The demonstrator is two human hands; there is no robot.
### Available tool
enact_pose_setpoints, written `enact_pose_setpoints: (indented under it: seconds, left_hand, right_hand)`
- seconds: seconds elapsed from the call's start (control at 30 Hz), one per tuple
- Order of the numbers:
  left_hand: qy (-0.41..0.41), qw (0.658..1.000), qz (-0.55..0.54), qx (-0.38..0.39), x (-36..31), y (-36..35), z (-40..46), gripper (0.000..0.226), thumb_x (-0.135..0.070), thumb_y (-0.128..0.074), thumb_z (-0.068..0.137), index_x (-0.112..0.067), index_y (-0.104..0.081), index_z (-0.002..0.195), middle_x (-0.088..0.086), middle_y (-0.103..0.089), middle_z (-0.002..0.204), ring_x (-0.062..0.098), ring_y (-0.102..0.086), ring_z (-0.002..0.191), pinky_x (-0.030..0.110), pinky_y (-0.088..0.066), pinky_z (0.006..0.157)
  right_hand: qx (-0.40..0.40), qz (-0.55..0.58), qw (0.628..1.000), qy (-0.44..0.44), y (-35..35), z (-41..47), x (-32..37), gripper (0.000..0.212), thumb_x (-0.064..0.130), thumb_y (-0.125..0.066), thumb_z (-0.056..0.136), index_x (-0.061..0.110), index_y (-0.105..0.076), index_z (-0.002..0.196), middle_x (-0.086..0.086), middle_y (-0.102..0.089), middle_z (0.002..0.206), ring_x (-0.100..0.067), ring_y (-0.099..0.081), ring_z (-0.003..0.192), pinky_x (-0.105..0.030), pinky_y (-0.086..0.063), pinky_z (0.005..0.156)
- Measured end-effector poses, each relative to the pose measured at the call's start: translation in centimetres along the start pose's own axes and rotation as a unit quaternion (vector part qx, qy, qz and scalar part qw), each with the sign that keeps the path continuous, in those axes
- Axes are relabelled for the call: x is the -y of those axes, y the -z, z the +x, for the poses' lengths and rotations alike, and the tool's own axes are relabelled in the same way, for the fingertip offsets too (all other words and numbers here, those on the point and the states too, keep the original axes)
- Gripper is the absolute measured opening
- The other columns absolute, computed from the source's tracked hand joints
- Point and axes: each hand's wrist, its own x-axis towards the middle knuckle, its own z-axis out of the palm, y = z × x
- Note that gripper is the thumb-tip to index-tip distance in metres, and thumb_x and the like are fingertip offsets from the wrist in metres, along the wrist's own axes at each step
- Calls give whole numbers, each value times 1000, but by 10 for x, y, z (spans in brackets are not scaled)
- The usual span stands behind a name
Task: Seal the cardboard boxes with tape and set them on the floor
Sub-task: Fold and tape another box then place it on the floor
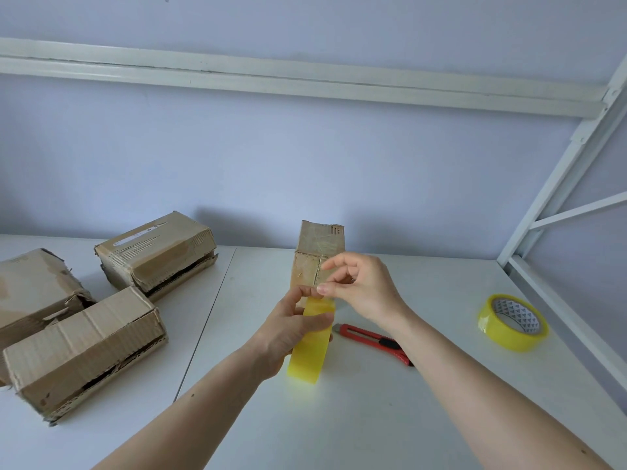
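Two hands, two tape rolls, four boxes

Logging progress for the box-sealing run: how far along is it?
Done: nothing visibly; no box is seen on the floor. In hand: the left hand grips a yellow tape roll, the right hand pinches its loose end by the upright box. Left: three boxes on the table, seams gaping on two.

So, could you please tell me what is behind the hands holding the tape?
A small cardboard box stands behind the left hand and right hand, which grip a yellow tape roll. Its lower front is covered.
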Motion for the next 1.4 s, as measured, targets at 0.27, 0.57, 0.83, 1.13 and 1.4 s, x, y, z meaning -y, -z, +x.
enact_pose_setpoints:
  seconds: [0.27, 0.57, 0.83, 1.13, 1.4]
  left_hand:
    - [11, 1000, -5, -6, 1, 1, -1, 33, -7, -76, 87, -20, -58, 112, 13, -68, 100, 27, -70, 76, 36, -54, 68]
    - [9, 1000, -5, -2, 0, 2, -3, 34, -9, -76, 87, -19, -58, 114, 13, -69, 97, 26, -71, 79, 42, -55, 78]
    - [9, 1000, -2, -4, 1, 3, -5, 36, -10, -77, 87, -18, -59, 116, 14, -68, 98, 26, -71, 77, 38, -55, 73]
    - [17, 1000, -2, -12, -1, 2, -3, 41, -11, -80, 85, -16, -58, 119, 16, -70, 102, 26, -73, 80, 43, -57, 81]
    - [-36, 999, 35, -10, -2, -5, -7, 81, -1, -79, 83, -42, -36, 138, 8, -75, 91, 27, -72, 83, 42, -56, 84]
  right_hand:
    - [-94, -154, 983, 47, -9, -7, -12, 38, 25, -87, 74, 25, -64, 105, 12, -63, 106, -4, -61, 94, -28, -50, 75]
    - [-55, -206, 972, 93, -18, -9, -10, 25, 38, -81, 81, 23, -80, 101, 12, -49, 101, -8, -47, 105, -30, -46, 88]
    - [-58, -158, 982, 81, -22, -9, -7, 10, 30, -83, 79, 23, -82, 87, 13, -55, 96, -10, -53, 101, -35, -48, 86]
    - [-75, -102, 987, 100, -26, -8, -9, 6, 18, -86, 75, 18, -80, 75, 14, -65, 86, -9, -61, 90, -34, -52, 78]
    - [-67, -10, 994, -85, -17, -14, 0, 20, 25, -78, 84, 7, -70, 82, 6, -65, 85, -6, -61, 83, -22, -44, 71]
